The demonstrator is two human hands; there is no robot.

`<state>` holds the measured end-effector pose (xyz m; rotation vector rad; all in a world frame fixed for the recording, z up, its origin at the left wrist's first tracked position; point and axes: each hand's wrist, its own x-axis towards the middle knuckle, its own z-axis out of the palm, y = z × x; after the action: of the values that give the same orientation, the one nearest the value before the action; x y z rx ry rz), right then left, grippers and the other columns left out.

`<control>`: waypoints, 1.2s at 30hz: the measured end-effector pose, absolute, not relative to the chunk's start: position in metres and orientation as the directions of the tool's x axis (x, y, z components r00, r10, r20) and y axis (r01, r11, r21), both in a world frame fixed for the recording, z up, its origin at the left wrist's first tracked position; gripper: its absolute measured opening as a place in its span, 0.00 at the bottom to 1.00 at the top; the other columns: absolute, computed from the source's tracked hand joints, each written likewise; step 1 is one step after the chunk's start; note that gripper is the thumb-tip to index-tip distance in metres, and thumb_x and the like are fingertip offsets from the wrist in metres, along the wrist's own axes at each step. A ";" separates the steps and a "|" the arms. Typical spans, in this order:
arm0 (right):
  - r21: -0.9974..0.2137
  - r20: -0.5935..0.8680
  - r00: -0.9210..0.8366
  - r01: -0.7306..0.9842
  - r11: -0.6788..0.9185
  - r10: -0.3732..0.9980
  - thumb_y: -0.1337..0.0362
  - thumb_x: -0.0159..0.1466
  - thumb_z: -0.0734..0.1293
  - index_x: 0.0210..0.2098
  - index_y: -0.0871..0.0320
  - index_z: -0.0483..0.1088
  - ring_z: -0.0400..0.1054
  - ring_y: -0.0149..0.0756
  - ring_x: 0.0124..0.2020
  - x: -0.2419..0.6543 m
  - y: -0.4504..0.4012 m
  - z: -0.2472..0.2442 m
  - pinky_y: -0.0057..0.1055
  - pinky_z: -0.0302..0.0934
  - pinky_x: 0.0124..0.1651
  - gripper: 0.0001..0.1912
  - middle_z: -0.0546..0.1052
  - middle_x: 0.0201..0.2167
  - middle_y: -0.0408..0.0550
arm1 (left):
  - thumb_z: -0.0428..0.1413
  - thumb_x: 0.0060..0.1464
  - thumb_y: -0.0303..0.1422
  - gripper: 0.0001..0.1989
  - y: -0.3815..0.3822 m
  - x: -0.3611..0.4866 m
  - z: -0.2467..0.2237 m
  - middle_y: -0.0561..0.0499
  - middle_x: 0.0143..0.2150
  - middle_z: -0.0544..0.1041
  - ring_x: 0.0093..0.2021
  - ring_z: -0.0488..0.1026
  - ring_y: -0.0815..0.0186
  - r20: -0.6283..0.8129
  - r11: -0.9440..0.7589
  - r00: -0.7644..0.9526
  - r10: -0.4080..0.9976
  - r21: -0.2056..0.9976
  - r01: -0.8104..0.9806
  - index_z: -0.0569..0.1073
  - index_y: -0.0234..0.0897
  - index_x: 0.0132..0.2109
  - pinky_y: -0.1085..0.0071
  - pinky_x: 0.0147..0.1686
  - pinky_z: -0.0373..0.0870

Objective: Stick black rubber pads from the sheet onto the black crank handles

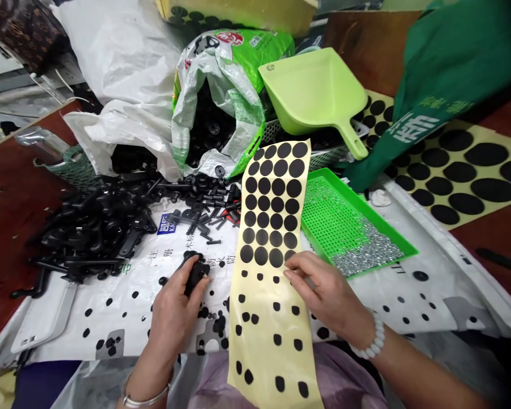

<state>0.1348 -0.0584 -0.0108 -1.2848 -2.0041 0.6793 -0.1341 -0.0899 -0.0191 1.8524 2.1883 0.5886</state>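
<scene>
A long yellowish backing sheet lies down the middle, with rows of large black discs on its upper half and small black spots lower down. My right hand, wearing a beaded bracelet, has thumb and forefinger closed at the sheet's right edge, by the lowest row of discs. Left of the sheet, my left hand grips a black plastic part between thumb and fingers. A heap of black plastic parts lies to the left, with small black screws beside it.
A green tray of small metal pieces stands right of the sheet. Behind are an open bag of black parts and a light green dustpan. Another disc sheet and green cloth lie at the right.
</scene>
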 end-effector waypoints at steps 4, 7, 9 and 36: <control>-0.541 0.324 -0.315 0.712 0.448 0.892 0.68 0.66 0.55 0.38 0.60 0.71 0.69 0.43 0.37 0.131 -0.057 -0.016 0.41 0.64 0.40 0.13 0.74 0.36 0.55 | 0.45 0.60 0.36 0.27 -0.089 -0.129 -0.017 0.37 0.47 0.72 0.44 0.72 0.50 0.204 0.078 -0.105 0.973 0.136 0.988 0.55 0.32 0.64 0.58 0.39 0.71; -0.406 0.248 -0.299 0.831 0.379 0.922 0.68 0.66 0.57 0.41 0.62 0.71 0.69 0.41 0.36 0.124 -0.051 -0.018 0.38 0.65 0.38 0.12 0.73 0.36 0.54 | 0.47 0.59 0.39 0.31 -0.088 -0.126 -0.012 0.33 0.49 0.70 0.47 0.69 0.47 0.218 0.060 -0.074 0.973 0.067 0.996 0.53 0.25 0.64 0.55 0.43 0.70; -0.338 0.174 -0.298 0.877 0.342 0.938 0.68 0.65 0.59 0.42 0.62 0.71 0.68 0.40 0.33 0.119 -0.046 -0.018 0.36 0.64 0.35 0.11 0.72 0.35 0.53 | 0.47 0.59 0.40 0.30 -0.087 -0.126 -0.010 0.32 0.50 0.69 0.49 0.68 0.46 0.202 0.055 -0.066 0.977 0.063 0.997 0.55 0.24 0.63 0.54 0.45 0.69; -0.149 0.079 -0.317 0.934 0.325 0.945 0.71 0.65 0.56 0.31 0.60 0.69 0.65 0.36 0.25 0.104 -0.030 -0.015 0.32 0.48 0.24 0.12 0.71 0.31 0.51 | 0.51 0.56 0.45 0.32 -0.065 -0.065 -0.024 0.37 0.65 0.58 0.65 0.51 0.51 0.083 -0.454 0.453 0.888 0.313 0.834 0.58 0.32 0.62 0.48 0.61 0.47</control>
<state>0.1043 -0.0295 -0.0155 -1.7380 -2.4305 0.1125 -0.0649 -0.0652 -0.0239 2.4764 1.4944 0.3464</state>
